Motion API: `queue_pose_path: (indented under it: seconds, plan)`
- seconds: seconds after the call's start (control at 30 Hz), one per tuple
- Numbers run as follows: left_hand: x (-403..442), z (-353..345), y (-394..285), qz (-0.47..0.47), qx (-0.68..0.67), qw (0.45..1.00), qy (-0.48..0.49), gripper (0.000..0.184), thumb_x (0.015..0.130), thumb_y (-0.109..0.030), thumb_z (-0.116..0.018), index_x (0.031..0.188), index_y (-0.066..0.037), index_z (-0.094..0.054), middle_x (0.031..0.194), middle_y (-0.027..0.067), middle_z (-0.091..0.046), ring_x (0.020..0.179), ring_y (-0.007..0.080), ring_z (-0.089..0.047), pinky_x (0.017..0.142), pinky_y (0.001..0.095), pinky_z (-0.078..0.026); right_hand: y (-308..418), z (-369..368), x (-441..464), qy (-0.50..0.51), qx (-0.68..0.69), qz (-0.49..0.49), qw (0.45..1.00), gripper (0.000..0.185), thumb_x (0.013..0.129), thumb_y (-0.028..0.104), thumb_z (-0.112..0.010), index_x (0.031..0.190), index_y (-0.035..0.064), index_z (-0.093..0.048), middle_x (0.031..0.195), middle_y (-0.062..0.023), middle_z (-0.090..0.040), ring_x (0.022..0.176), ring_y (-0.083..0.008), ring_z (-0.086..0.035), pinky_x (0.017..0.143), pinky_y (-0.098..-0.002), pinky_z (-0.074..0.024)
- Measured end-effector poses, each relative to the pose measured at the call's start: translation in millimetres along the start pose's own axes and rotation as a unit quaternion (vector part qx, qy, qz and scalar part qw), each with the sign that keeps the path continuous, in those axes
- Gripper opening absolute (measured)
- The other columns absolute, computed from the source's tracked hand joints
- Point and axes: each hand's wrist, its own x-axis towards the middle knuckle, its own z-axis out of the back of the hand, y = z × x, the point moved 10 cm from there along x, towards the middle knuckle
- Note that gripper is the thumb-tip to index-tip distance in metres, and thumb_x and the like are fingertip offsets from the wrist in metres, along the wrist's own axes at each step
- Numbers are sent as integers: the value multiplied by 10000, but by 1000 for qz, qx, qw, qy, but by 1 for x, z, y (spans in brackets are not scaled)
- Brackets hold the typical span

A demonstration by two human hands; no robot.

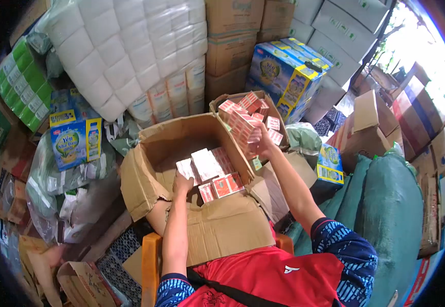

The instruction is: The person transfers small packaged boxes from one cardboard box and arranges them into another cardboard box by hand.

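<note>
An open cardboard box [181, 125] stands in front of me with small white packs [204, 163] and red-and-white packs [227, 185] inside. My left hand [183, 183] reaches into it, its fingers closed on a small white pack [186, 170] at the left of the group. Over the smaller open carton [217, 102] behind it, my right hand [267, 143] grips a block of red-and-white packs [240, 125]. Its fingertips are partly hidden by the block. More loose red-and-white packs [273, 123] lie in that smaller carton.
White wrapped bales [125, 46] and stacked brown cartons [232, 51] stand behind. A blue drink carton [284, 77] is at the back right. Green sacks [388, 204] lean on my right; plastic-wrapped goods [48, 179] lie left. An orange chair arm [151, 263] is close to me.
</note>
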Motion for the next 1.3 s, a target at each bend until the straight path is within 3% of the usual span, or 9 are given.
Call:
queue_pose_path:
  seconds: [0.1,0.2,0.43,0.57,0.67,0.77,0.83,1.03,1.3]
  plan:
    - [1,14,-16,-108,-35,980,-164,583,859,-265,-657,1338,5,-465,1261,238,-566,1177,409,-542,1006,471,-435,-2,1,-33,1,169,-21,985,753,774,793,-516,1188,171,-609,1128,-57,-617,1049,-255,-568,882,-511,-451]
    - [-42,69,-81,-312,-146,904,-253,318,919,-133,-587,1210,-5,-570,1185,203,-590,1115,358,-571,943,415,-469,29,-36,-70,155,307,83,935,862,782,790,-464,1389,179,-500,1388,-114,-526,1207,-338,-538,970,-577,-428]
    - [-71,57,-117,-376,-303,869,-110,212,925,-183,-617,1063,-25,-646,1069,135,-655,893,201,-669,781,323,-526,55,-89,-160,222,289,195,910,773,779,579,-559,1410,140,-478,1367,-78,-555,1211,-310,-544,986,-501,-454]
    - [-89,3,-129,-337,-504,778,164,458,958,-351,-626,1267,-20,-551,1200,103,-620,889,164,-665,779,325,-536,24,-118,-180,232,233,202,923,757,776,392,-640,1394,10,-428,1307,-160,-573,1199,-297,-553,1060,-472,-408]
    - [-68,-82,-78,-233,-513,815,139,580,949,-399,-646,1344,-9,-476,1280,73,-561,1110,184,-580,910,350,-503,-18,-135,-177,137,222,205,943,729,788,320,-680,1390,9,-412,1284,-154,-578,1174,-294,-569,1050,-465,-415]
    - [-44,-36,-61,-187,-504,843,37,529,974,-378,-608,1329,0,-499,1260,83,-569,1114,182,-575,922,340,-497,-48,-115,-148,95,230,210,946,764,789,105,-694,1420,110,-264,1269,-140,-533,1113,-274,-596,922,-434,-522]
    - [-38,12,-58,-189,-600,772,-91,496,997,-383,-564,1296,12,-535,1203,84,-601,1039,181,-608,888,337,-513,-35,-118,-161,129,195,208,950,734,800,213,-705,1401,89,-303,1232,-129,-556,1092,-252,-604,938,-424,-512]
    - [-4,68,4,-14,-627,755,-193,610,956,-487,-536,1304,14,-529,1223,138,-591,1017,239,-631,820,345,-528,-45,-101,-166,127,177,152,964,745,803,434,-638,1376,1,-443,1291,-166,-591,1142,-288,-597,1046,-424,-414]
    - [-14,37,-42,-116,-618,777,-16,506,1011,-377,-476,1331,14,-489,1259,118,-574,1130,207,-585,954,349,-468,-31,-103,-172,135,254,161,944,724,799,429,-656,1367,27,-458,1294,-145,-597,1178,-267,-571,1083,-441,-400]
